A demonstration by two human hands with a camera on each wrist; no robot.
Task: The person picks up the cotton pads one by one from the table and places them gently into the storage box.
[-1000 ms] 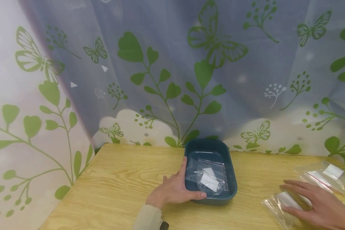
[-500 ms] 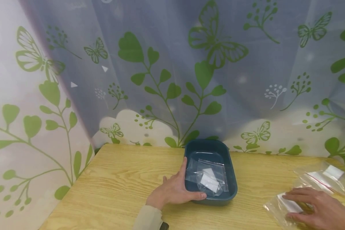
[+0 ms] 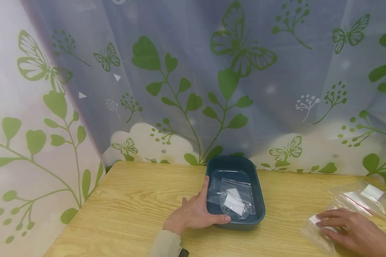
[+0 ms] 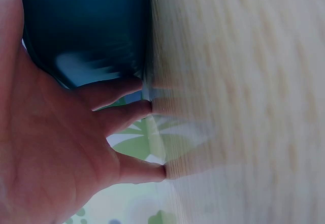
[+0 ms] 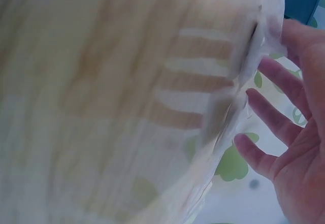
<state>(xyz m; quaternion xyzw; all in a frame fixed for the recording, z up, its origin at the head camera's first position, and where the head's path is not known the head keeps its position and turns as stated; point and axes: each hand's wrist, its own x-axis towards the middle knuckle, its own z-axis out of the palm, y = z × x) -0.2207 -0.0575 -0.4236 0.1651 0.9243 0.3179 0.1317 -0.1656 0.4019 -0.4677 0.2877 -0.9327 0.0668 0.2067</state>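
Step in hand looks like a pickup: right grip (image 3: 354, 228) is at the near bag (image 3: 317, 235) on the right of the worktop (image 3: 148, 200), while left grip (image 3: 196, 212) seems to steady the bin (image 3: 231, 164).

Right: fingers part-bent over the bag's white insert (image 3: 314, 219), thumb on the near side. Contact looks likely; can't tell if the pinch is closed. Bag reads as flat on the worktop, not lifted.

Left: spread wide, fingers straight. Thumb on the bin's near rim, index along its left wall, other tips down at the worktop. Braced on the near-left corner, no wrap.

Bin has clear bagged stuff (image 3: 234, 205) with white inserts, toward its near end; bag count unclear. More bags (image 3: 371, 200) lie just beyond right grip, far right, overlapping.

Next move, my call: thumb and fingers together on the insert, not loose film, then straight up, clear of the neighbours. If it's bound for the bin, that's a carry left over the right wall. Risk: slick film slipping or dragging a neighbour.
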